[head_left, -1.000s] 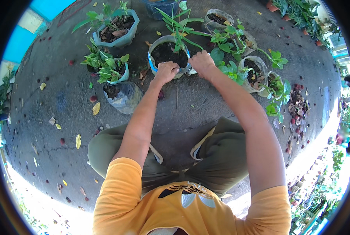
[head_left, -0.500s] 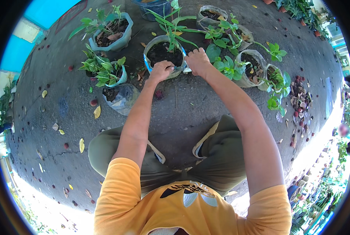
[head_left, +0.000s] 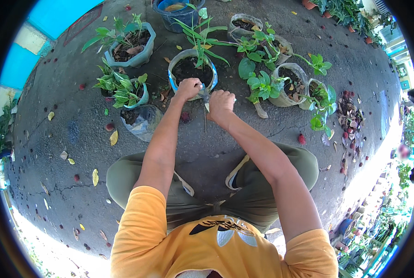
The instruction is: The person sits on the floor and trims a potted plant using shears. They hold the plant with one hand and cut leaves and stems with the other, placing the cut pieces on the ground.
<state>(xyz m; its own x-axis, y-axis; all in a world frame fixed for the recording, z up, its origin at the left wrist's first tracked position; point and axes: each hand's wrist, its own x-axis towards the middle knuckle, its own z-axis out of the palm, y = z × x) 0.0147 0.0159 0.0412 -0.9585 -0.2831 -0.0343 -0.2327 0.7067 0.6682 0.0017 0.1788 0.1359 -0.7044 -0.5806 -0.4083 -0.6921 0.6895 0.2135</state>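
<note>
A white-and-blue pot [head_left: 172,77] with dark soil and a long-leaved plant [head_left: 201,47] stands in front of me. My left hand [head_left: 187,88] is closed on its front rim. A small grayish piece [head_left: 203,94] extends from there toward my right; whether it is pot material or a tool is unclear. Just outside the rim, my right hand [head_left: 221,104] is closed around something with a pale part showing, mostly hidden by the fingers.
Leafy potted plants stand on both sides [head_left: 143,55] [head_left: 284,92]. A crumpled soil bag [head_left: 146,127] lies left of my forearm. A dark blue bucket [head_left: 173,21] stands behind. Fallen leaves and reddish round bits [head_left: 348,132] dot the gray pavement [head_left: 68,134].
My right hand has moved from the pot's right rim down and leftward to just in front of it, with the small piece angled downward. My left hand stays at the front rim.
</note>
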